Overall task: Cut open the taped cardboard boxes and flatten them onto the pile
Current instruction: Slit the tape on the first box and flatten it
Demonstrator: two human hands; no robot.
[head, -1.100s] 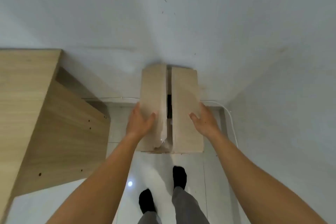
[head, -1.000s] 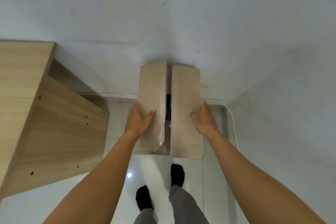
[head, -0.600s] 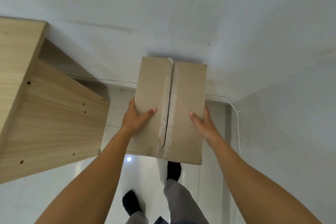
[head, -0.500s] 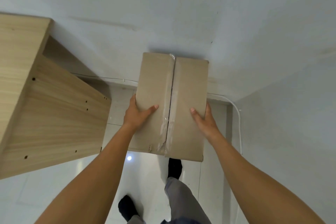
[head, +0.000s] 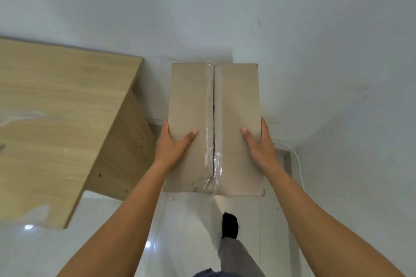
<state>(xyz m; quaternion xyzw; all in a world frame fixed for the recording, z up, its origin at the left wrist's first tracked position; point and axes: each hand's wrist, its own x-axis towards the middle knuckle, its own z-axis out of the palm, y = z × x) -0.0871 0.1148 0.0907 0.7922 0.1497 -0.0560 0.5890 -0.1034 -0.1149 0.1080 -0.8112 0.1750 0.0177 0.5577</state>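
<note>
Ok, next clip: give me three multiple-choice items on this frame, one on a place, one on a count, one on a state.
1. Where does the wooden desk stand relative to the cardboard box?
A) to its left
B) to its right
C) under it

2. How many hands grip the box?
A) none
B) one
C) two

3. How do the box's top flaps lie?
A) folded wide open
B) closed together along the taped seam
C) torn off

Answers:
1 A: the desk fills the left of the picture, and the box is in the centre.
2 C: the left hand and the right hand each hold a side, thumbs on top.
3 B: the flaps meet at the clear tape running down the middle.
</note>
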